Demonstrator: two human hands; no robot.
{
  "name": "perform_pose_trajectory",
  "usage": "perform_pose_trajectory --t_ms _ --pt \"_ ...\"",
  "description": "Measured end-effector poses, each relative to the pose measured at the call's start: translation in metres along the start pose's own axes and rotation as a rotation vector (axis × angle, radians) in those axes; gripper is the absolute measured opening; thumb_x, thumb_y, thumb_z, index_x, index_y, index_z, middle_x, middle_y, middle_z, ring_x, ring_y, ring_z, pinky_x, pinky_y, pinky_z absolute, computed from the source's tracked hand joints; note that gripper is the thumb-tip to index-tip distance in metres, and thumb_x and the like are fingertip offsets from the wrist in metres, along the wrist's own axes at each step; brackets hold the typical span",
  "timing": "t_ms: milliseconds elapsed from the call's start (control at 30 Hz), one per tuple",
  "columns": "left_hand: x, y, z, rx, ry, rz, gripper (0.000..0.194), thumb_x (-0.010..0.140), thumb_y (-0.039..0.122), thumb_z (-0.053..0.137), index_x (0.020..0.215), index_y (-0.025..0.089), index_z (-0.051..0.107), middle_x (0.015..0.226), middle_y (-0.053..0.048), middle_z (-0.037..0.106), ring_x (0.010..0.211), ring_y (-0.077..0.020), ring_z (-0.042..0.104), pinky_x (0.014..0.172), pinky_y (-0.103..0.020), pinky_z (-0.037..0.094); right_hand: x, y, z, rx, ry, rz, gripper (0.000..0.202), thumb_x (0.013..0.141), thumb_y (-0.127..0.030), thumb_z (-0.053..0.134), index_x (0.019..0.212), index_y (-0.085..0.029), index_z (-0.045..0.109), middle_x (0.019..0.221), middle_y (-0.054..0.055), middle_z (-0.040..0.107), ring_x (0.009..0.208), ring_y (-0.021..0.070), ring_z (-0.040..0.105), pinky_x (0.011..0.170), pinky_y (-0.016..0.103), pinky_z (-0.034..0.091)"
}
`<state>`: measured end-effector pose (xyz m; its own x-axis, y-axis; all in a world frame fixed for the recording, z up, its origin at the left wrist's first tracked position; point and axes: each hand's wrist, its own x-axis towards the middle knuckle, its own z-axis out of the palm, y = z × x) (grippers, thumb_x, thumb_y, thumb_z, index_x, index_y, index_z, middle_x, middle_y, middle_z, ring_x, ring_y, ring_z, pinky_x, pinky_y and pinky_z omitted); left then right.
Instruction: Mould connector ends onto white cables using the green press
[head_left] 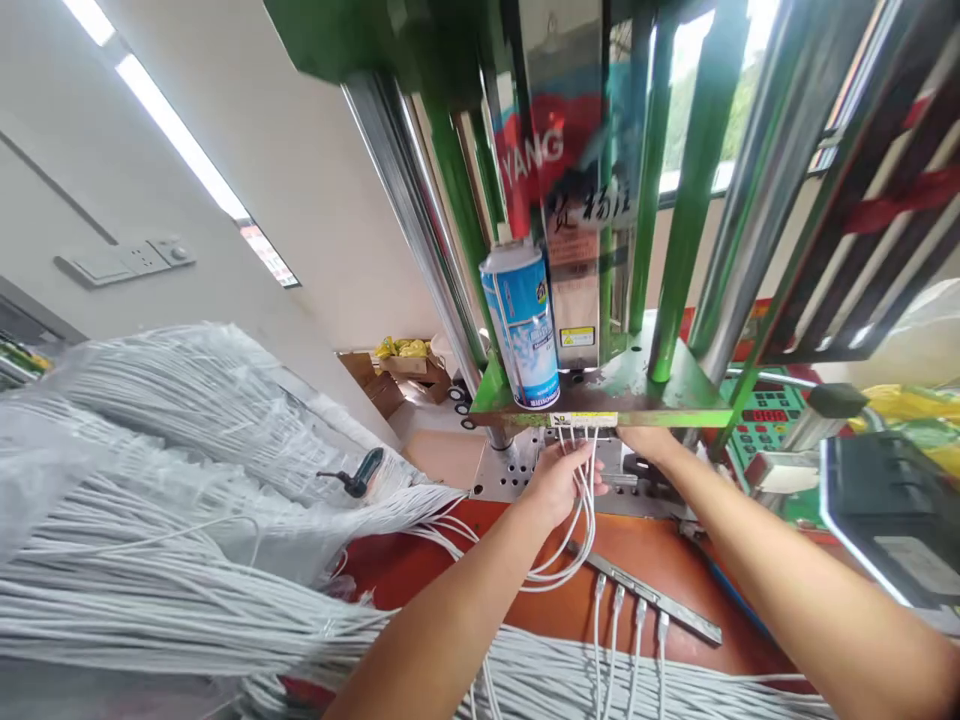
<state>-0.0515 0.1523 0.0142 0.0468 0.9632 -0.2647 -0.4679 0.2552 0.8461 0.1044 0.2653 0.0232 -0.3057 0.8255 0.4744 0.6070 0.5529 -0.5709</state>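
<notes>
Green steel press frame fills the upper middle, its plate [637, 388] sitting right above both hands. Blue-and-white spray can [523, 330] with a red cap stands on that plate near its left end, blocking some of the frame behind. Polished rods [412, 215] rise either side. Control panel [769, 418] with a red display is right of the frame, dark box [889, 510] in front of it at far right. Big cable pile [172, 570], partly in clear plastic, covers the left side and runs along the near edge; black-handled tool [365, 473] lies on it. Metal bar [679, 613] lies at a slant on the red-orange tabletop [634, 548], four white cables with pale plugs lined up on its near side. Held cables [587, 520]: a few thin white ones, just under the plate's front edge, ends going up out of sight, slack curving down and left in loose loops. Left hand [559, 482] has them pinched between thumb and fingers. Right hand [643, 440] reaches under the same edge, fingers mostly hidden; can't tell whether it grips anything.
</notes>
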Motion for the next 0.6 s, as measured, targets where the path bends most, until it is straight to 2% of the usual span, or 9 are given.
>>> perform_pose_trajectory --t_ms 100,200,333,400,467,533,600 --pt "-0.012 0.011 0.007 -0.023 -0.017 0.021 0.044 0.073 0.044 0.087 0.092 0.013 0.063 0.071 -0.002 0.066 0.054 -0.0109 0.059 0.051 -0.023 0.050 -0.013 -0.006 -0.003 -0.022 0.066 0.001 0.037 0.100 -0.041 0.065 0.128 -0.018 0.062 0.127 0.009 0.064 0.106 0.0227 0.066 0.090 0.044 0.059" --pt "-0.035 0.015 0.010 -0.037 -0.056 -0.018 0.043 0.077 0.045 0.083 0.098 0.012 0.064 0.076 -0.006 0.070 0.056 -0.0120 0.061 0.043 -0.018 0.037 -0.038 -0.005 -0.006 -0.027 0.123 0.012 0.032 0.101 -0.042 0.063 0.121 -0.016 0.064 0.118 0.008 0.066 0.102 0.0214 0.066 0.090 0.043 0.057" --pt "-0.072 0.009 0.010 -0.052 -0.114 -0.133 0.042 0.084 0.048 0.077 0.102 0.012 0.065 0.080 -0.010 0.072 0.053 -0.0122 0.061 0.041 -0.018 0.028 -0.085 -0.010 -0.017 -0.011 0.139 -0.023 0.028 0.108 -0.040 0.043 0.104 -0.017 0.060 0.104 0.008 0.064 0.097 0.0216 0.063 0.088 0.041 0.054" --pt "-0.093 0.001 0.009 -0.042 -0.142 -0.176 0.044 0.085 0.050 0.075 0.101 0.010 0.065 0.076 -0.010 0.071 0.046 -0.0091 0.054 0.039 -0.019 0.023 -0.110 -0.017 -0.023 -0.005 0.107 -0.050 0.028 0.108 -0.039 0.038 0.097 -0.020 0.055 0.098 0.008 0.062 0.090 0.0214 0.061 0.082 0.038 0.053" --pt "-0.114 -0.010 0.009 -0.020 -0.148 -0.190 0.048 0.082 0.053 0.077 0.099 0.009 0.066 0.065 -0.005 0.065 0.038 -0.0048 0.038 0.038 -0.020 0.015 -0.133 -0.027 -0.025 -0.018 0.094 -0.041 0.026 0.107 -0.039 0.038 0.096 -0.022 0.053 0.096 0.007 0.061 0.086 0.0221 0.059 0.079 0.038 0.052" --pt "-0.134 -0.023 0.011 -0.013 -0.126 -0.176 0.053 0.078 0.057 0.080 0.099 0.010 0.066 0.055 0.003 0.055 0.035 -0.0024 0.024 0.038 -0.020 0.011 -0.149 -0.034 -0.024 -0.053 0.115 0.004 0.025 0.107 -0.039 0.037 0.098 -0.022 0.053 0.096 0.008 0.060 0.089 0.0247 0.058 0.080 0.041 0.049" --pt "-0.150 -0.034 0.014 -0.006 -0.101 -0.153 0.058 0.076 0.064 0.080 0.098 0.012 0.065 0.051 0.007 0.048 0.034 -0.0022 0.019 0.037 -0.020 0.010 -0.160 -0.039 -0.022 -0.094 0.142 0.067 0.026 0.106 -0.038 0.036 0.096 -0.022 0.053 0.094 0.009 0.057 0.090 0.0271 0.055 0.081 0.043 0.046"
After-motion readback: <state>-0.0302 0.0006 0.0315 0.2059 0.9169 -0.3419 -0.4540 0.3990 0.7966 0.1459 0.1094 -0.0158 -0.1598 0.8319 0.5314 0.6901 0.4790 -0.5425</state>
